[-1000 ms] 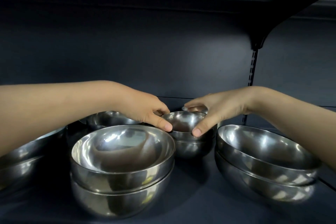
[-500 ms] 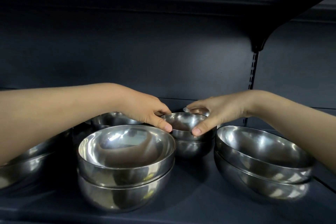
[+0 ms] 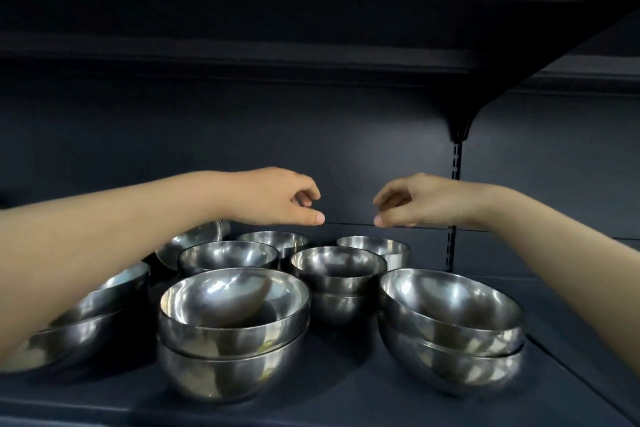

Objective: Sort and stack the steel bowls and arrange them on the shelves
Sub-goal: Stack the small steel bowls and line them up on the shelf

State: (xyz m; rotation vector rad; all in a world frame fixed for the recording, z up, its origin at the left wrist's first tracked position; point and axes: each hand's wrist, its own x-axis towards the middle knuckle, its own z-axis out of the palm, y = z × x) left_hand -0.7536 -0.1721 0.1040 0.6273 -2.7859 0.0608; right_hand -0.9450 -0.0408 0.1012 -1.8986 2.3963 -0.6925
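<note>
Fingers (image 3: 317, 218) of your left hand (image 3: 277, 198) and right hand (image 3: 426, 199), head view, were loosely curled and empty, hovering above the small bowl stack (image 3: 337, 274) on the dark shelf (image 3: 346, 402). Such steel was probably rigid, light and slick; opposite points on the rim would suit best. A larger centre stack (image 3: 233, 322) and right stack (image 3: 450, 322) stood in front, with single bowls (image 3: 374, 246) just behind, crowding any low approach.

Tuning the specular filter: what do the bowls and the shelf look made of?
Bowls: steel, polished to a mirror finish; sharp highlights and reflections of neighbouring bowls show on their walls. Shelf: dark, matte, smooth, with only a soft sheen; probably painted metal, given the slotted upright at the back, but the look leaves that open.
</note>
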